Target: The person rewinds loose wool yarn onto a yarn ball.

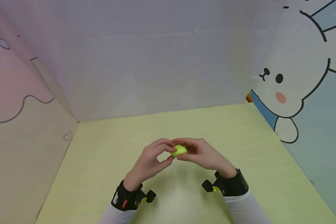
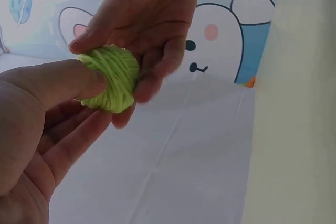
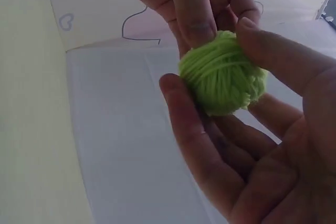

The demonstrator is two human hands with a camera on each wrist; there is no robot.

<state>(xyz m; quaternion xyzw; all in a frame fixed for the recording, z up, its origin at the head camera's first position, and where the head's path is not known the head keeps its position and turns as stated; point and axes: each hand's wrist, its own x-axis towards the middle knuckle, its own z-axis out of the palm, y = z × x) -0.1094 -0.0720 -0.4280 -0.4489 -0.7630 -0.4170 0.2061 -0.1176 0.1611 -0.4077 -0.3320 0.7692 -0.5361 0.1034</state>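
Note:
A small ball of bright yellow-green yarn (image 1: 179, 151) is held between both hands above the middle of the table. My left hand (image 1: 152, 158) pinches it from the left; in the left wrist view its thumb lies across the wound strands of the yarn ball (image 2: 116, 80). From the other side my right hand (image 1: 203, 154) grips it, thumb on the near side and fingers curled behind. The right wrist view shows the yarn ball (image 3: 223, 77) wrapped in several layers, with the right thumb and fingers around it. Some fingertips are hidden behind the ball.
The pale yellow-green table (image 1: 114, 130) spreads beneath both hands. A whitish wall panel (image 1: 156, 71) rises at its back edge. Printed side panels stand left and right, the right one with a cartoon animal (image 1: 294, 62). Black camera straps (image 1: 232, 185) wrap both wrists.

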